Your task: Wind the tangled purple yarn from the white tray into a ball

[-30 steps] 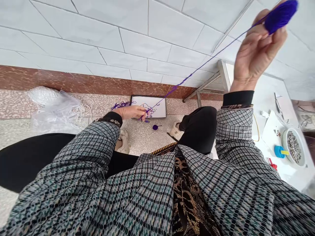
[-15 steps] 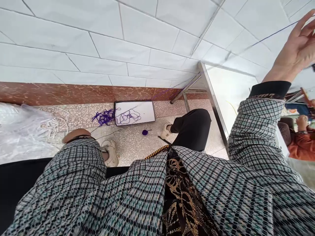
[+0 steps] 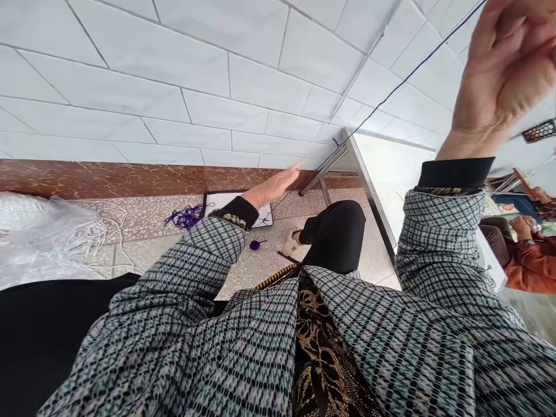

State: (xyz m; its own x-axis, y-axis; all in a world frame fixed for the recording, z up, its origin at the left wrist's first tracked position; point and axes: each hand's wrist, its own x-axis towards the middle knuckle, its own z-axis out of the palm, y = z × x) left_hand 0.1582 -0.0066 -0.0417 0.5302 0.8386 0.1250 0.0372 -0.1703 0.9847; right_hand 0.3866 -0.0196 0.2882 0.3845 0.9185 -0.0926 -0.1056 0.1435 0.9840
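At the upper right my right hand (image 3: 506,81) is raised, palm towards me and fingers curled. A strand of dark purple yarn (image 3: 403,83) runs up to it; the fingertips are partly cut off by the frame edge. That strand slants down past the table corner, with a small tangle in it, towards the floor. My left hand (image 3: 275,185) reaches out with fingers stretched, over a shallow white tray with a dark rim (image 3: 208,202). It covers part of the tray. Left of the tray lies a loose heap of purple yarn (image 3: 185,218).
A small purple ball (image 3: 255,245) lies on the speckled floor. At left is a clear plastic bag (image 3: 65,231) with white cord. A white metal-edged table (image 3: 386,162) stands against the tiled wall. Another person's orange sleeve (image 3: 532,260) shows at far right.
My left hand has come up from beside my knee and moved right, over the tray. My right hand has shifted left, and the yarn strand now shows more of its length.
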